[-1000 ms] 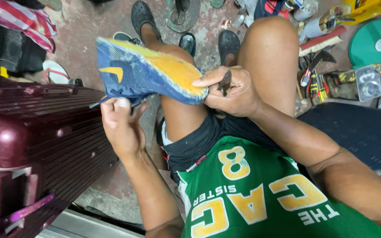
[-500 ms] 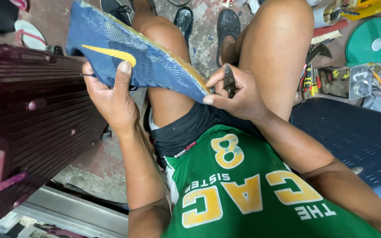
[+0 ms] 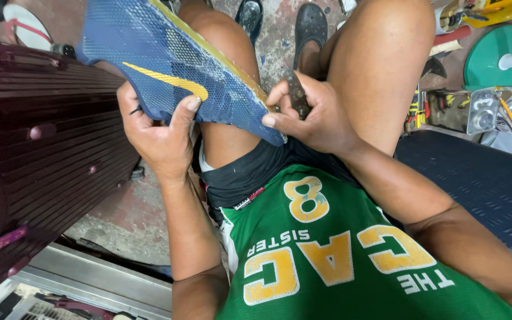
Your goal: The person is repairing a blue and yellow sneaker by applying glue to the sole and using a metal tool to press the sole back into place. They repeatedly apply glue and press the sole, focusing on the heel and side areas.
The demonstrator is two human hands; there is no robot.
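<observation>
At the far left of the frame a maroon suitcase (image 3: 42,136) is lying ribbed side up. Just right of it, the left hand (image 3: 158,133) is clamping the shoe (image 3: 173,71) — thumb pressing on the blue mesh, fingers curling underneath. The shoe is sitting in the upper middle, resting over the left knee, its yellow sole edge facing right. It is looking light and soft in the mesh upper, which will likely be giving under pressure, while the sole rim seems stiffer; gripping by that rim or the heel should be steadying it best. At centre, the right hand (image 3: 312,115) is pinching a dark tool (image 3: 296,92) against the shoe's edge — its tip is hidden, and what kind of tool it is remains hard to make out. The shoe's toe is being cut off by the top of the frame. At upper right, a green stool (image 3: 493,56) is standing.
</observation>
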